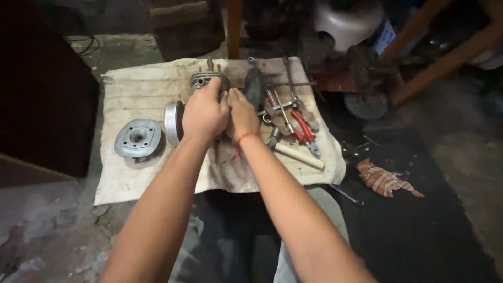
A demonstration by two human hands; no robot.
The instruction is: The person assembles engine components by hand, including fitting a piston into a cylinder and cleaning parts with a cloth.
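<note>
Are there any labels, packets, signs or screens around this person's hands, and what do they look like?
Blue label: at the top of the picture, right of the white rounded container, far behind the cloth where both hands work; a slanted blue patch with pale marks, too small to make out.
No packages, signs or screens show anywhere else.

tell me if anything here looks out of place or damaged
The cloth under the parts is stained, with a reddish smear near the right hand. A striped rag lies crumpled on the dark floor, off the cloth, and a wrench sits there too. The tools lie piled crosswise. No part looks visibly broken.
</note>
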